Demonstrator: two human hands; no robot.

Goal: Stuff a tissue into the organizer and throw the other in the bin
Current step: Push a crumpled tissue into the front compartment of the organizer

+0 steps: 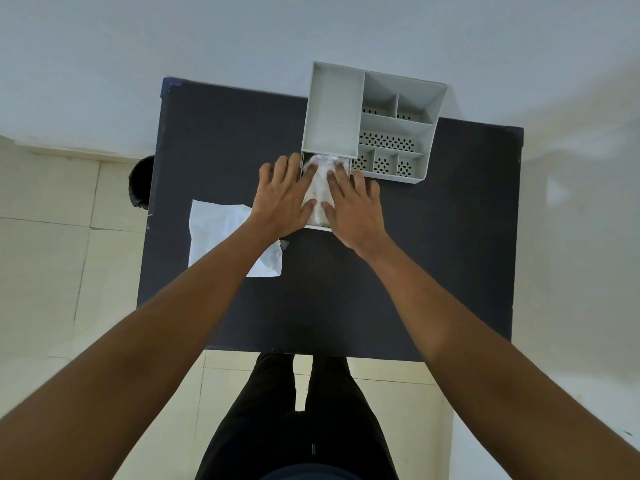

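Grey compartmented organizer [332, 112], drawer [317, 227] open; crumpled white tissue [320, 188] inside. Flat tissue [214, 230] on table. Black bin [140, 181] at table's left edge.

Bin [141, 181] half behind table [450, 237]

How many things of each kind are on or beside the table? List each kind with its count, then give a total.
Tissues: 2, one in the drawer, one flat on the table
Organizers: 1
Bins: 1
Hands: 2, left, right
Total: 6

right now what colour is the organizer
Light grey organizer, with black-dotted perforated floors; head view.
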